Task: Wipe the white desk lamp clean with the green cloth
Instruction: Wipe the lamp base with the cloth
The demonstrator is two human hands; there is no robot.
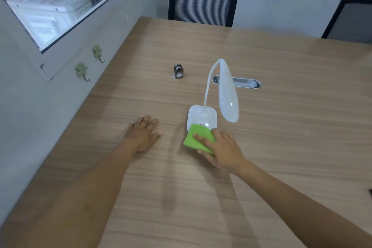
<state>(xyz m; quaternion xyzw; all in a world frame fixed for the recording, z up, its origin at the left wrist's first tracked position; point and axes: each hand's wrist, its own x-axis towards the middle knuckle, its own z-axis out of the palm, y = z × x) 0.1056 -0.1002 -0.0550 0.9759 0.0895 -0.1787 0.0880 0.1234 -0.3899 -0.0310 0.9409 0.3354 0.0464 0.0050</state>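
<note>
The right hand (223, 147) held the green cloth (198, 138) against the near edge of the white desk lamp (202, 117), the left hand (144, 132) lay open and flat on the desk (281, 127) beside it, and the neck and head probably needed wiping next

Wooden table (261, 167), mesh chairs (203, 0), window (60, 6)

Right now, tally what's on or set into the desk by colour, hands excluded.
White: 1, the desk lamp
Green: 1, the cloth under the right hand, its far edge on the lamp's base
Grey/silver: 2, a small metal object and the cable grommet set into the desktop
Total: 4
</note>
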